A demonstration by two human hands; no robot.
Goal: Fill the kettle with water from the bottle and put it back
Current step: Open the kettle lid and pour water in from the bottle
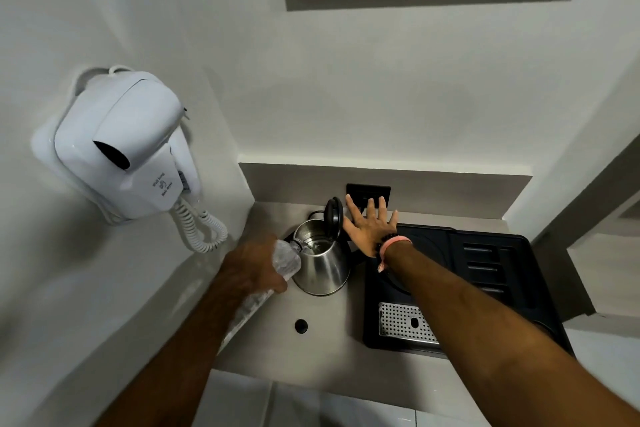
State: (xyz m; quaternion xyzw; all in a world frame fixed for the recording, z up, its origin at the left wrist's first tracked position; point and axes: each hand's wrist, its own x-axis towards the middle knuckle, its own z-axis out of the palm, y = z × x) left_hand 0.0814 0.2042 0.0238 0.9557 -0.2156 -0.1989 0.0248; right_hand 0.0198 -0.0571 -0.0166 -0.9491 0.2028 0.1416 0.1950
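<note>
A steel kettle (322, 263) stands on the beige counter (325, 333) with its black lid (333, 217) flipped up. My left hand (251, 269) grips a clear plastic water bottle (285, 260), tilted so its neck rests over the kettle's open mouth. Water shows inside the kettle. My right hand (370, 224) is spread flat with fingers apart, just right of the raised lid and touching or nearly touching it, holding nothing.
A black tray (485, 288) with a round recess and a perforated metal drip grille (405, 324) sits right of the kettle. A black wall socket (367, 191) is behind my right hand. A white wall hair dryer (124, 149) hangs at left. A cable hole (301, 325) is in the counter.
</note>
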